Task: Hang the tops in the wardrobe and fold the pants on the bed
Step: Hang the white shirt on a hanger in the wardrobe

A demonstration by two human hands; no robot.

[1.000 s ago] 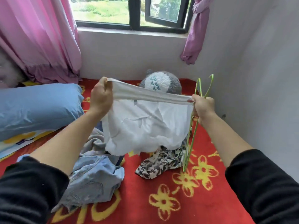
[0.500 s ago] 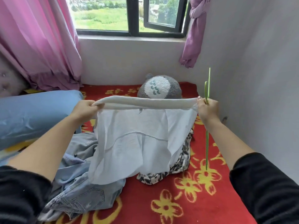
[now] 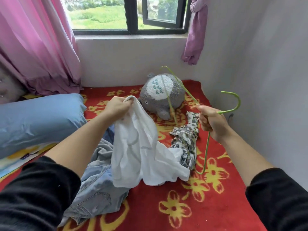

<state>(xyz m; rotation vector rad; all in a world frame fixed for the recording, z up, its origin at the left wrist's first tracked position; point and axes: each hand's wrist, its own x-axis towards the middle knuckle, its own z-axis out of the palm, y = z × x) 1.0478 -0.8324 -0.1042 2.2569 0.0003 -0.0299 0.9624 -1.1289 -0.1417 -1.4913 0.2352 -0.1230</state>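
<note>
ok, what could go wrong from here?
1. Left hand holds the white fabric top by one bunched edge, so its opening hangs collapsed; the thin green wire hanger in the right hand may miss it.
2. The hanger's low end hangs beside the grey-and-white patterned garment and could snag it.

Before me, bed [image 3: 216, 205] w/ red flowered blanket. On it: blue pillow [image 3: 38, 120] left, grey plush [image 3: 160, 94] at back, jeans [image 3: 95, 194] & patterned garment [image 3: 185, 139] mid.

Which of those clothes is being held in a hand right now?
The white fabric top, gripped by the left hand; the blue denim jeans and patterned garment lie loose on the red blanket.
</note>
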